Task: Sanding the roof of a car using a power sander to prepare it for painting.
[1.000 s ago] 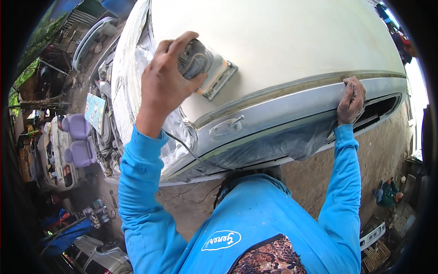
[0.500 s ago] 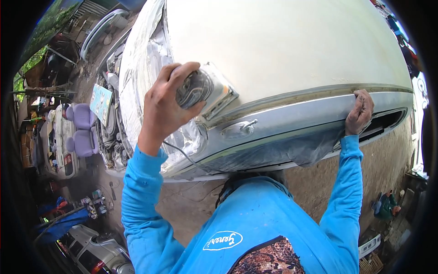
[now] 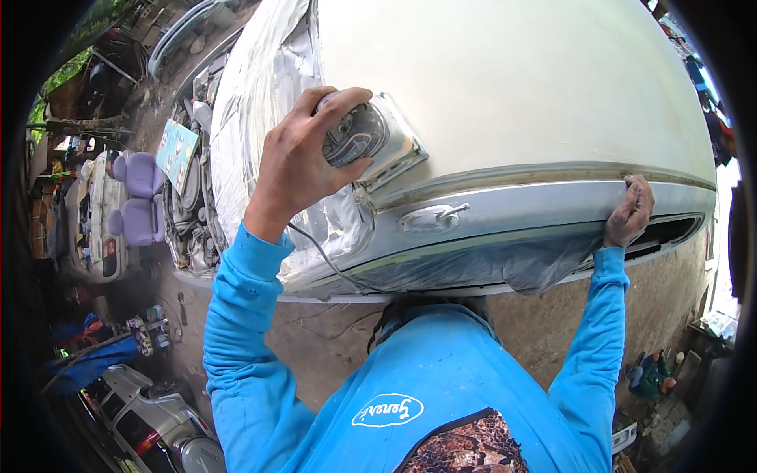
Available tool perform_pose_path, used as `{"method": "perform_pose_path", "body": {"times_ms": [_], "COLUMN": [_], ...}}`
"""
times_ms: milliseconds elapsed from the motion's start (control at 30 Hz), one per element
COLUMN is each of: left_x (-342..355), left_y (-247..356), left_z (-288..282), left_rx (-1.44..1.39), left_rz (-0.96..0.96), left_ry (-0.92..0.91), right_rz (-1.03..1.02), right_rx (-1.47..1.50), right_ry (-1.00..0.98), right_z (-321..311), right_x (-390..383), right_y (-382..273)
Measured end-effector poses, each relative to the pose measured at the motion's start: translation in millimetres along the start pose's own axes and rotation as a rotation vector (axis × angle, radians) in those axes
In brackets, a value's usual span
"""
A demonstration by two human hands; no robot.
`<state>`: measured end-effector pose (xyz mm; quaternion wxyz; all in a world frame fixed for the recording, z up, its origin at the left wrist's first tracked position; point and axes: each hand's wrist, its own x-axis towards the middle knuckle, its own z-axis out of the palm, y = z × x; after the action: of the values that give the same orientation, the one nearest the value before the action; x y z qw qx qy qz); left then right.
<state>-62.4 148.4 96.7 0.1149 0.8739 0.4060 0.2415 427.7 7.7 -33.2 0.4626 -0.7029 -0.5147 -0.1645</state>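
Outdoor yard, cream car body panel [image 3: 512, 87] filling the view. Sander pad half hidden under the palm; cord partly lost below. One electric sander [image 3: 371, 138], two hands. Left hand [image 3: 303, 158] clamped over the sander on the panel's lower edge. Right hand [image 3: 629, 213] curled on the grey trim [image 3: 536, 213], empty.

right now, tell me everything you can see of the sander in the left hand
The sander is a small grey power tool with a round body and a flat rectangular pad. It lies pad-down on the cream car panel, just above the silver trim. The left hand grips it from above, and a thin cord runs down from under the wrist.
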Motion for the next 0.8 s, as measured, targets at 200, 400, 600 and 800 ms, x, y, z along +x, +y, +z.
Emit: {"method": "perform_pose_path", "body": {"times_ms": [200,400,600,800], "left_x": [9.9,-0.1,5.3,4.3], "left_y": [-11.9,-3.6,-7.9,-6.9], "left_z": [0.5,0.0,-2.0,-3.9], "left_rx": [0.023,0.010,-0.011,0.042], "left_rz": [0.071,0.103,0.118,0.226], "left_ry": [0.083,0.054,0.071,0.043], "right_rz": [-0.027,-0.036,-0.029,-0.011], "right_rx": [-0.020,-0.029,-0.031,-0.020], "right_ry": [-0.014,-0.006,-0.017,-0.014], "right_z": [-1.4,-0.5,-1.4,0.1], "right_x": [1.0,0.7,0.6,0.7], "right_y": [2.8,4.5,4.3,7.9]}}
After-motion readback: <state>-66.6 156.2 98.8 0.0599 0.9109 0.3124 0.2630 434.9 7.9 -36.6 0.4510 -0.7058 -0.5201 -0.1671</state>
